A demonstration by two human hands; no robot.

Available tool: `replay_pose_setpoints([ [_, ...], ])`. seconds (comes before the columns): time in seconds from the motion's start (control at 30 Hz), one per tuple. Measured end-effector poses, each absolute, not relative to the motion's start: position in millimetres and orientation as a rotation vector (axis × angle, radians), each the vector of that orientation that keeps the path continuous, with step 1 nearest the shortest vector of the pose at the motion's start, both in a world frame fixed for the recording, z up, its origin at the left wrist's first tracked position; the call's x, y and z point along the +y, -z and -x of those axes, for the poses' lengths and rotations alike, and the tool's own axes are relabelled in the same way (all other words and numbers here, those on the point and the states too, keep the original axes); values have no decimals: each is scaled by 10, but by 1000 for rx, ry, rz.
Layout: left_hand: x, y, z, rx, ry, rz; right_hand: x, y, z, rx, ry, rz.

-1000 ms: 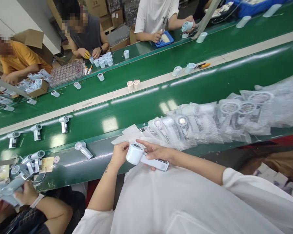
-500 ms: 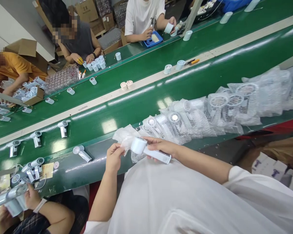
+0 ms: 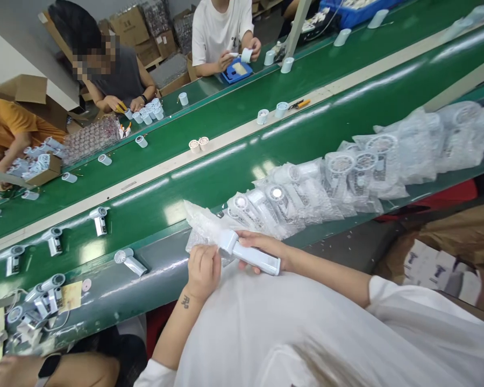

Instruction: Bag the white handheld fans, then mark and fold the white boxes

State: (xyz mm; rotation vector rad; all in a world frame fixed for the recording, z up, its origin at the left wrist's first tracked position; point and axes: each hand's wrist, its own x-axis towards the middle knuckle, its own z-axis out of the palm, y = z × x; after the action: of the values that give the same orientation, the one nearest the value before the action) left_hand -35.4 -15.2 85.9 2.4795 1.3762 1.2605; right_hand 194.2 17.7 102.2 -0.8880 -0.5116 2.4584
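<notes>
Pale blue handheld fan point(image 3: 252, 255), held low over a white T-shirt point(image 3: 266, 333), its handle across the right hand point(image 3: 262, 250), fingers curled beneath. Its head pressed into a clear bubble-wrap sheet point(image 3: 201, 228), gathered in the left hand point(image 3: 204, 271), fingers closed around wrap and fan head. Just beyond, along the near edge of a green conveyor belt point(image 3: 153, 215), a long row of bubble-wrapped fans point(image 3: 306, 199); farther left, unwrapped fans point(image 3: 100, 221) on the belt.
</notes>
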Motion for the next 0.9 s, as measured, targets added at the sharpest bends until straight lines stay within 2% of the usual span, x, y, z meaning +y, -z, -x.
replay_pose_setpoints([
  [0.13, -201, -839, 225, 1518, -1271, -2346, 122, -1090, -1858, -417, -2361, 933],
  [0.37, -90, -1057, 70, 1459, -1305, -2160, 112, -1236, -1792, -566, -2233, 1075],
  [0.47, -98, -1034, 10, 1296, -1290, -2307, 143, -1242, -1833, -541, -2212, 1133],
  [0.6, -125, -935, 6, 986, -1021, -2405, 130, -1157, -1844, -452, -2119, 1207],
  [0.73, -66, -976, -7, 1343, -1088, -2154, 111, -1076, -1778, -418, -2170, 1192],
  [0.9, -64, -1049, -67, 1162, -984, -2159, 176, -948, -1810, -227, -2292, 1302],
])
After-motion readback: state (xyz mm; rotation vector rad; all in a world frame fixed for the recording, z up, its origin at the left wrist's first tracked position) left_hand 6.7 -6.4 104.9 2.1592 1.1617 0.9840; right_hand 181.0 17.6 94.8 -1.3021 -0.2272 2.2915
